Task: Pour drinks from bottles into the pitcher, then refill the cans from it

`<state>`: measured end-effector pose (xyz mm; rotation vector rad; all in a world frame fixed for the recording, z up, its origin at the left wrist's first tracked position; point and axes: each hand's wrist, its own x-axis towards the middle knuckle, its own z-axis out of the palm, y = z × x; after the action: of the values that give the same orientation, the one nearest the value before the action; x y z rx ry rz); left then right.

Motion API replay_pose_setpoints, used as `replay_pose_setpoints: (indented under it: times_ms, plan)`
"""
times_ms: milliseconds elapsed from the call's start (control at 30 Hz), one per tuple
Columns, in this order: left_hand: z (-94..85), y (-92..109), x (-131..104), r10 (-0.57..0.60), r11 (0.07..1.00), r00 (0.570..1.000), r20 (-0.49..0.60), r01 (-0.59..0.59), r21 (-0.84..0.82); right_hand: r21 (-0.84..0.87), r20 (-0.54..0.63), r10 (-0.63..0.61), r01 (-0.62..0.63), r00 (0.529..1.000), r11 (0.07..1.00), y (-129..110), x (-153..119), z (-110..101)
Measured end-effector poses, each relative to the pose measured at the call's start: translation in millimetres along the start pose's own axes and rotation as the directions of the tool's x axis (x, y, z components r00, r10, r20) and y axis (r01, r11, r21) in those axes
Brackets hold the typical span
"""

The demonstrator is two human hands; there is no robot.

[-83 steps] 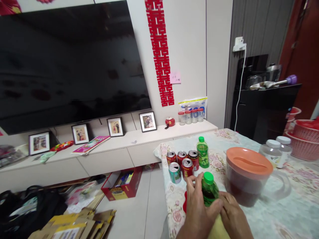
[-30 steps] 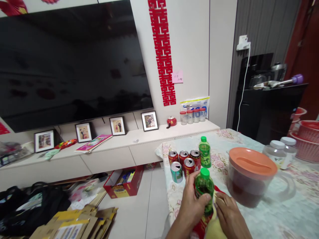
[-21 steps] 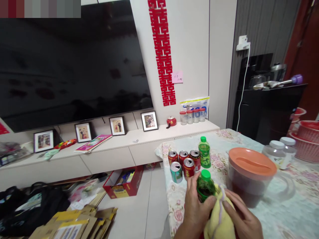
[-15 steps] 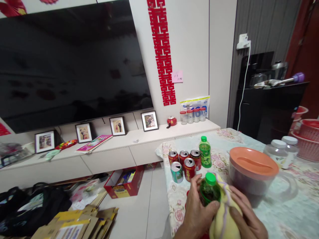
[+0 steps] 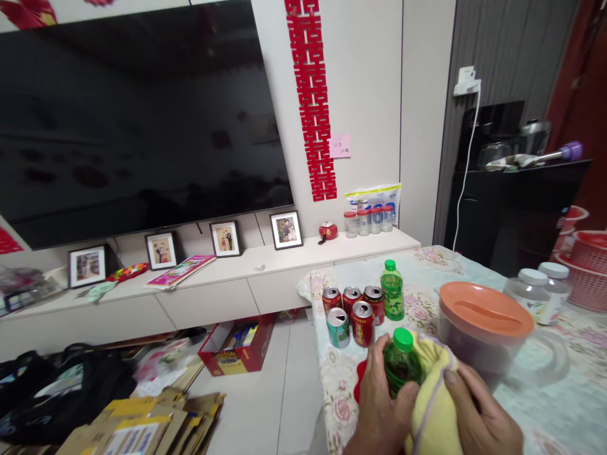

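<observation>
A green plastic bottle [image 5: 401,366] with a green cap is in my left hand [image 5: 379,411], whose fingers wrap round its side. My right hand [image 5: 484,404] is closed on a yellow cloth [image 5: 434,398] with a purple edge, which lies against the bottle's right side. Something red, partly hidden, shows on the tablecloth behind my left hand. Just beyond stand several opened drink cans, among them a red can [image 5: 363,325] and a teal can [image 5: 338,328]. Another green bottle [image 5: 392,292] stands upright beside them.
A pitcher with an orange lid [image 5: 486,309] stands to the right on the flowered tablecloth [image 5: 559,392]. Behind it are jars with white lids [image 5: 528,287] and pink baskets [image 5: 588,272]. A red box [image 5: 237,347] and flattened cardboard [image 5: 142,423] lie on the floor to the left.
My right hand has shifted slightly right with the cloth, whose upper part now spreads away from the bottle. My left hand still grips the bottle. The view has moved slightly.
</observation>
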<state>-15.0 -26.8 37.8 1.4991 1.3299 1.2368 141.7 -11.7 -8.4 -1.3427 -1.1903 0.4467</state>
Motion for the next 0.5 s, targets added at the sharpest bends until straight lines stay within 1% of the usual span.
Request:
replay_pose_setpoints:
  times_ms: [67, 100, 133, 167, 200, 233, 267, 333, 433, 500]
  plan:
    - [0.9, 0, 0, 0.005, 1.000, 1.000, -0.007, -0.005, -0.006, -0.049, -0.032, -0.161, 0.160, 0.986, 0.986, -24, 8, 1]
    - [1.3, 0, 0, 0.016, 1.000, 1.000, -0.009, -0.016, -0.013, -0.068, 0.005, -0.281, 0.281, 0.960, 0.957, -35, 13, 4]
    - [1.7, -1, 0, 0.032, 0.999, 0.999, -0.013, -0.032, -0.022, -0.068, 0.073, -0.400, 0.405, 0.914, 0.912, -45, 19, 9]
    - [1.9, -1, 0, 0.048, 0.998, 0.999, -0.020, -0.049, -0.031, -0.059, 0.162, -0.497, 0.511, 0.853, 0.858, -53, 24, 14]
    - [2.1, -2, 0, 0.061, 0.997, 0.998, -0.032, -0.062, -0.038, -0.057, 0.240, -0.560, 0.587, 0.793, 0.808, -58, 28, 20]
    - [2.1, -2, 0, 0.065, 0.997, 0.997, -0.043, -0.067, -0.042, -0.060, 0.296, -0.589, 0.630, 0.752, 0.774, -62, 32, 26]
    - [2.0, -3, 0, 0.063, 0.997, 0.997, -0.052, -0.065, -0.043, -0.064, 0.337, -0.599, 0.652, 0.726, 0.755, -65, 35, 31]
    - [2.0, -3, 0, 0.054, 0.998, 0.997, -0.061, -0.057, -0.037, -0.070, 0.375, -0.587, 0.653, 0.718, 0.754, -66, 38, 37]
    - [2.8, -3, 1, 0.054, 0.998, 0.997, -0.056, -0.056, -0.035, -0.042, 0.410, -0.550, 0.618, 0.727, 0.785, -66, 42, 36]
    - [3.7, -3, 2, 0.055, 0.997, 0.997, -0.058, -0.058, -0.042, -0.030, 0.428, -0.517, 0.583, 0.741, 0.812, -69, 43, 34]
